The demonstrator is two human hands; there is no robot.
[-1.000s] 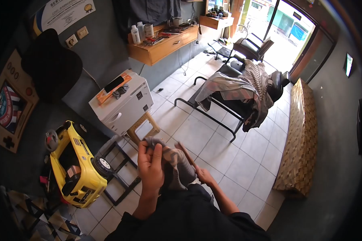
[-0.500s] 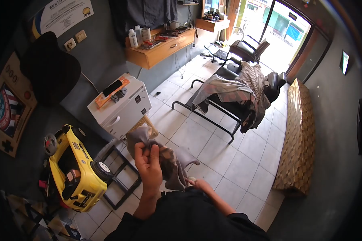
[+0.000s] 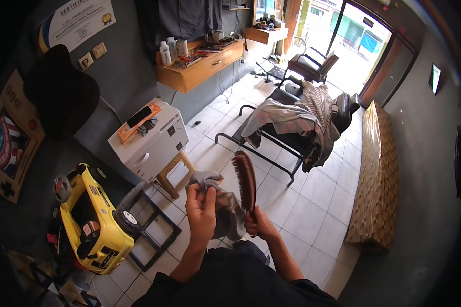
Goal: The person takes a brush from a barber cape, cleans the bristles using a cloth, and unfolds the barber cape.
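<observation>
Brush and cloth, as seen by an onlooker in the room. The brown brush stands nearly upright over the floor, its bristles toward the cloth side; a moment earlier it was low and largely out of sight. Its bristled head now appears free of the fabric, though whether the lower end touches it cannot be told. Right grip: closed around the brush handle. Left grip: fingers pinching the bunched grey-brown cloth, which hangs just beside the brush. Beyond the left grip: a white box on a stool, bearing a dark phone; nearer, a yellow toy car. Farther out: a black reclining chair draped with striped fabric, and a wooden surface carrying bottles.
</observation>
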